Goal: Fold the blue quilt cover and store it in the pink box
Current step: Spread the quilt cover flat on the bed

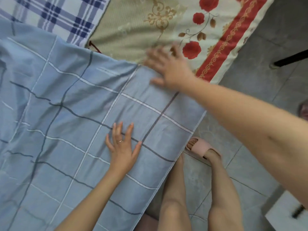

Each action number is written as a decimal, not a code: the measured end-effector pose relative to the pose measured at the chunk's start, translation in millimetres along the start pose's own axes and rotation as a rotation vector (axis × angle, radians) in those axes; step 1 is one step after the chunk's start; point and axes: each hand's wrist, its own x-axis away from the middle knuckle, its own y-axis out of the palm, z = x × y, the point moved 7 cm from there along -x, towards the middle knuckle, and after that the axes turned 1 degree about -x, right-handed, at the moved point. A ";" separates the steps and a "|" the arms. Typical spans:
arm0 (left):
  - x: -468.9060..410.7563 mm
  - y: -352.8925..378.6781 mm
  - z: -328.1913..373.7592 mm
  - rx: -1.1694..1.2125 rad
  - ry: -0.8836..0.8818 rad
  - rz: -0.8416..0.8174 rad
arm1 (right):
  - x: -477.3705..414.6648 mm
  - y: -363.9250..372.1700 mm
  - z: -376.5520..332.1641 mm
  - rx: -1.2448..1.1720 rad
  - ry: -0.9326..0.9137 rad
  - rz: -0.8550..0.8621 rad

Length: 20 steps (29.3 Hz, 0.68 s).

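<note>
The blue quilt cover point(70, 117), light blue with white and dark grid lines, lies spread over the bed and hangs past its near edge. My left hand point(122, 147) rests flat on it with fingers spread, a ring on one finger. My right hand point(168, 67), blurred, lies with straight fingers on the cover's far right corner, at the edge of the fabric. No pink box is in view.
Under the cover lie a beige mat point(126, 29), a cream sheet with red roses point(206, 35) and a blue-and-white plaid cloth point(58, 15). My legs and a pink slipper point(200, 147) stand on grey floor tiles point(260, 90). A white object point(286, 214) sits low right.
</note>
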 end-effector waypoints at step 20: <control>-117.5 -93.3 -184.8 0.336 -0.538 0.167 | -197.9 -81.7 -78.4 0.113 0.017 -0.151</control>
